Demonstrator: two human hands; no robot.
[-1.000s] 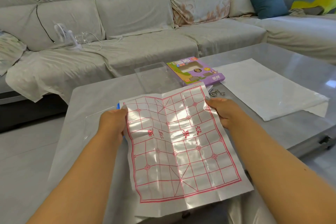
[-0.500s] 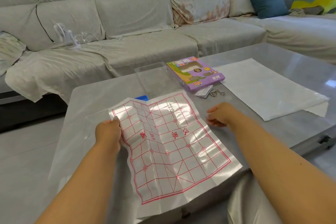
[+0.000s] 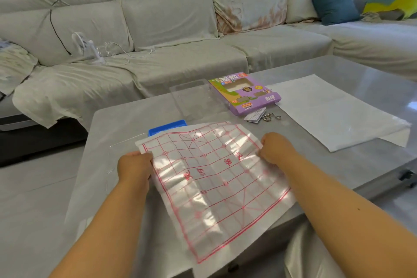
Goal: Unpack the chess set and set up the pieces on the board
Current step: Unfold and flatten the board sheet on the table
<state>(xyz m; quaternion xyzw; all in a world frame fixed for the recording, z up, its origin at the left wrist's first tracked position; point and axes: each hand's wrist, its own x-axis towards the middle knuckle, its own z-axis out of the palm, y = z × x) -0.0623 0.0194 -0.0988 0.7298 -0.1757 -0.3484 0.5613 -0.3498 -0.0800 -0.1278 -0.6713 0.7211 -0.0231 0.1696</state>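
Both hands grasp the creased paper chess board (image 3: 212, 178) over the grey bench (image 3: 338, 165): the left hand (image 3: 134, 168) pinches its left edge, the right hand (image 3: 276, 148) its right edge. A purple box (image 3: 246, 92) lies beyond.

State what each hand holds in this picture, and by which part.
Both hands hold the chess board sheet. The left hand grips its left edge; the right hand grips its right edge, near the far corner.

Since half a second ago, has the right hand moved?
Yes. The right hand has come back from the table beside the board sheet and grips its right edge, still short of the purple box.
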